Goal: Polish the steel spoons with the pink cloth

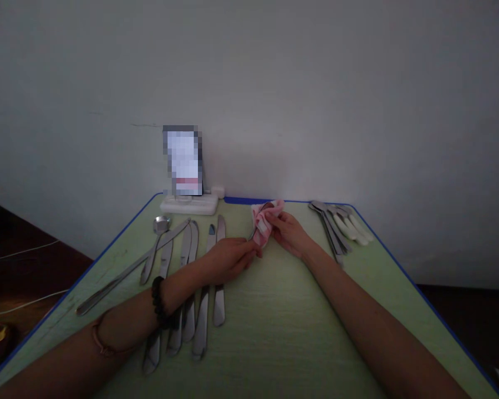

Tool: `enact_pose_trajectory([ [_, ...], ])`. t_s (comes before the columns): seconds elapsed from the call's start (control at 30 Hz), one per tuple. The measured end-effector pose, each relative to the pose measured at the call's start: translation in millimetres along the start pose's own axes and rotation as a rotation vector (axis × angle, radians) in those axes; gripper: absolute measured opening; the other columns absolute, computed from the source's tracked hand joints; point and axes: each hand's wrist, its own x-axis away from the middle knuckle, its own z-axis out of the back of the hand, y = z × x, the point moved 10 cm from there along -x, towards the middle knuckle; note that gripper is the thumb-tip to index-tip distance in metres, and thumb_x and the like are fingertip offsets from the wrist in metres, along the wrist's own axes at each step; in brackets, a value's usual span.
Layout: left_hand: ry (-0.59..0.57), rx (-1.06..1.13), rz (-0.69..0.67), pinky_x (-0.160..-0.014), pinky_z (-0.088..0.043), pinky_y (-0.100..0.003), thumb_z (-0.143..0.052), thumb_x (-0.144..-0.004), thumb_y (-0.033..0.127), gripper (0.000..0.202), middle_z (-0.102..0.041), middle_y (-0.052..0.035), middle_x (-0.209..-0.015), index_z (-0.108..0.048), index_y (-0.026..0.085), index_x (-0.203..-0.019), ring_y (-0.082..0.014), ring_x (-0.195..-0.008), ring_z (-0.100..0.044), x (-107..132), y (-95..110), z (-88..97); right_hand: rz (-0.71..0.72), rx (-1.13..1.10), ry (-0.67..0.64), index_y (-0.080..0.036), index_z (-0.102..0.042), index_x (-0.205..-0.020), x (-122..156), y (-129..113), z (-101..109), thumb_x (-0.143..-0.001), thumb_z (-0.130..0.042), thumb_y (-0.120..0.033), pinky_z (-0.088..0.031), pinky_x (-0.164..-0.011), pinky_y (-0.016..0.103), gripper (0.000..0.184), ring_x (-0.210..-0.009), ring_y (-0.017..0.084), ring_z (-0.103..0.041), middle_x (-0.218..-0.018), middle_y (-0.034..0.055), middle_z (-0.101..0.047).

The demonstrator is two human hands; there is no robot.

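My left hand (230, 259) is closed around the handle of a metal spoon (251, 235), whose upper part is mostly wrapped in a pink and white cloth (263, 228). The fingers of my right hand (289, 233) pinch this cloth around the spoon's head; a rounded bit of dark metal shows at the cloth's top. Beneath my left forearm lie several metal table knives (219, 305), some partly hidden by the arm. Left of them are a short spoon (150, 260) with a round bowl and a long, thin-handled utensil (108, 287) crossing it.
At the right back of the pale green table (274, 338) lie several dark metal spoons (330, 230) beside white-handled cutlery (349, 226). A phone (185, 160) with a blurred screen stands on a white base (189, 205) at the back left. A grey wall (336, 100) rises behind the table.
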Motion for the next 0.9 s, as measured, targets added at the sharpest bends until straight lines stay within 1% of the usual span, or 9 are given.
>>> enact_pose_trajectory([
  [0.17,-0.011,-0.087,-0.002,-0.069,-0.041,-0.024,-0.035,-0.091,0.022,0.024,-0.06,-0.0033,-0.077,-0.059,0.018,-0.095,-0.0153,-0.073,-0.056,0.7,0.5,-1.4,0.005,0.008,0.001,-0.017,-0.066,-0.076,0.5,-0.6,-0.5,-0.059,-0.077,-0.032,-0.043,-0.074,0.023,0.025,-0.072,0.01,-0.056,-0.075,-0.001,-0.066],
  [0.27,-0.024,-0.126,-0.002,-0.07,-0.041,-0.025,-0.036,-0.091,0.023,0.025,-0.061,-0.0041,-0.079,-0.06,0.019,-0.095,-0.0163,-0.076,-0.056,0.9,0.5,-3.5,0.004,0.017,0.0,-0.016,-0.065,-0.073,1.3,-0.8,-1.2,-0.061,-0.075,-0.029,-0.042,-0.071,0.022,0.021,-0.07,0.01,-0.056,-0.073,-0.0009,-0.065],
  [0.43,-0.033,-0.136,0.03,-0.072,-0.042,-0.025,-0.038,-0.09,0.024,0.024,-0.062,-0.0038,-0.08,-0.061,0.019,-0.096,-0.016,-0.078,-0.057,0.7,-2.6,-5.1,0.02,0.038,-0.003,-0.016,-0.061,-0.066,1.5,-1.1,-0.1,-0.064,-0.069,-0.022,-0.042,-0.065,0.022,0.01,-0.062,0.008,-0.053,-0.064,-0.0028,-0.061],
  [0.57,-0.032,-0.12,0.048,-0.073,-0.043,-0.026,-0.039,-0.09,0.024,0.024,-0.063,-0.0041,-0.082,-0.062,0.019,-0.095,-0.0161,-0.079,-0.058,0.4,-4.2,-5.0,0.01,0.048,0.034,-0.015,-0.059,-0.063,0.0,1.6,5.6,-0.062,-0.067,-0.017,-0.041,-0.062,0.022,0.008,-0.059,0.008,-0.052,-0.061,-0.0028,-0.06],
  [0.77,-0.021,-0.122,0.05,-0.071,-0.043,-0.025,-0.04,-0.089,0.023,0.023,-0.062,-0.0035,-0.079,-0.062,0.019,-0.094,-0.0156,-0.076,-0.058,0.0,-2.8,-3.7,0.038,0.033,0.0,-0.017,-0.06,-0.07,-0.1,-1.7,0.8,-0.062,-0.072,-0.025,-0.042,-0.064,0.023,0.017,-0.061,0.008,-0.052,-0.066,-0.0033,-0.06],
  [0.9,-0.028,-0.121,0.048,-0.074,-0.043,-0.026,-0.04,-0.089,0.022,0.023,-0.063,-0.0036,-0.081,-0.062,0.019,-0.094,-0.0157,-0.078,-0.058,0.1,-3.1,-4.7,0.042,0.065,-0.022,-0.017,-0.06,-0.072,0.7,-1.9,-0.7,-0.06,-0.075,-0.031,-0.041,-0.062,0.022,0.024,-0.06,0.008,-0.051,-0.066,-0.0036,-0.06],
])
